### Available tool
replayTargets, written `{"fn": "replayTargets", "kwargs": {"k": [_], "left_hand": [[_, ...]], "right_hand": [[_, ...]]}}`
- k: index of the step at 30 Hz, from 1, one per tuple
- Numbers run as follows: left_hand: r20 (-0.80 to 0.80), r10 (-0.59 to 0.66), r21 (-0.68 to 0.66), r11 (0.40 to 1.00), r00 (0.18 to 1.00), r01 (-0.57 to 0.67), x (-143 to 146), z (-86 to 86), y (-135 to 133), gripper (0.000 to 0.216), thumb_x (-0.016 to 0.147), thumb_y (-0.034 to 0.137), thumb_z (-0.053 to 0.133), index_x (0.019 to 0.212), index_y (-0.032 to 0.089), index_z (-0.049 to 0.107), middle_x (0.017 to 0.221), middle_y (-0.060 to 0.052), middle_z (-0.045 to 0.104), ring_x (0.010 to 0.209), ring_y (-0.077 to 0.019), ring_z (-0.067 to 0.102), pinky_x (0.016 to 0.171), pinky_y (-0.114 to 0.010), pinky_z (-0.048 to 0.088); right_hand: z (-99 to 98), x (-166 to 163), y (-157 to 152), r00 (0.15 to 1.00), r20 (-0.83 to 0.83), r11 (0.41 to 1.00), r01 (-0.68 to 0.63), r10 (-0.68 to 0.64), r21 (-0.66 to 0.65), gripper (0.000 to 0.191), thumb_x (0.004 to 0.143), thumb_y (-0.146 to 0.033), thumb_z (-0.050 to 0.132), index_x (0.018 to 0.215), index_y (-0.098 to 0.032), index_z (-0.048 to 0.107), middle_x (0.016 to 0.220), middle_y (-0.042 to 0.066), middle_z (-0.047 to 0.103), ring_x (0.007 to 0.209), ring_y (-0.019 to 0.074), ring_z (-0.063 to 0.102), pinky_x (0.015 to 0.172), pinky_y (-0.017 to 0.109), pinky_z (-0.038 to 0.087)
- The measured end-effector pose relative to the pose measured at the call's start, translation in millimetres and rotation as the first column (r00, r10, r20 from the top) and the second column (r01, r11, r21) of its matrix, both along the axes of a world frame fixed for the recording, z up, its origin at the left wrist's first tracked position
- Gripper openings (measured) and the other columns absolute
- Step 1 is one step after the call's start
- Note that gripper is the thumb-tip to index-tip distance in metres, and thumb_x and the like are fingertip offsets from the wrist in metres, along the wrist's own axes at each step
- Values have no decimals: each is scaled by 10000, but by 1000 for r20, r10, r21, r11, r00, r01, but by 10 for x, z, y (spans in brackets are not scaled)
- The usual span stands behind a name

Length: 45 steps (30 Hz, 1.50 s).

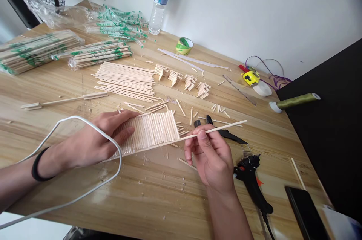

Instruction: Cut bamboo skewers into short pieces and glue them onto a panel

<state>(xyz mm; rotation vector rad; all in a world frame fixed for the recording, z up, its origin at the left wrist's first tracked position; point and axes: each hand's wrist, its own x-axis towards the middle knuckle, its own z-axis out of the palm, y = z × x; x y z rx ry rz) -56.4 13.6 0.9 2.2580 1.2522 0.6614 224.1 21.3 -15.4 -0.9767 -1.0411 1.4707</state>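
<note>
My left hand (97,138) lies flat, fingers stretched, on the left part of a panel of short wooden sticks glued side by side (154,130) on the wooden table (158,194). My right hand (210,155) pinches a long thin wooden stick (223,127) that lies along the panel's lower edge and points up to the right. Black cutting pliers (226,132) lie just beyond my right hand. A black glue gun (251,181) rests to its right.
A pile of bare sticks (127,80), wrapped chopstick bundles (36,49), cut stick pieces (183,80), a water bottle (158,2), tape roll (184,45), tape measure (251,78), thread spool (295,101) and a phone (307,211) are spread around. A white cable (93,191) loops over my left wrist.
</note>
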Motion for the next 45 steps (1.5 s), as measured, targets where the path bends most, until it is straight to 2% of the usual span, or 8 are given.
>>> {"fn": "replayTargets", "kwargs": {"k": [19,25,38,45], "left_hand": [[0,5,6,1000,1000,-5,13,5,-11,271,1093,248,435,1265,132,609,967,-46,725,815,-164,703,726,-267,500],[-8,4,-8,1000,1000,-4,9,2,-21,321,1098,280,413,1289,112,609,1029,-82,743,867,-194,714,748,-289,520],[19,15,17,1000,1000,-16,40,-2,-50,296,1097,269,421,1269,118,609,966,-76,748,790,-178,718,692,-280,528],[-23,20,43,999,1000,-19,24,-24,-59,300,1096,258,428,1305,115,588,939,-70,733,791,-179,706,688,-275,528]], "right_hand": [[14,-21,1,999,20,999,34,-35,40,237,908,-408,819,848,-208,709,686,-26,710,435,96,608,358,180,457],[-14,-5,1,998,43,998,39,-41,45,242,923,-415,801,854,-207,697,696,-22,711,433,101,606,354,191,458],[-42,9,-8,998,47,998,42,-44,55,207,965,-400,757,891,-215,702,717,-22,704,468,106,620,392,204,477],[-64,31,-20,997,57,998,43,-45,46,207,977,-408,744,905,-220,694,722,-23,694,475,106,613,403,209,483]]}}
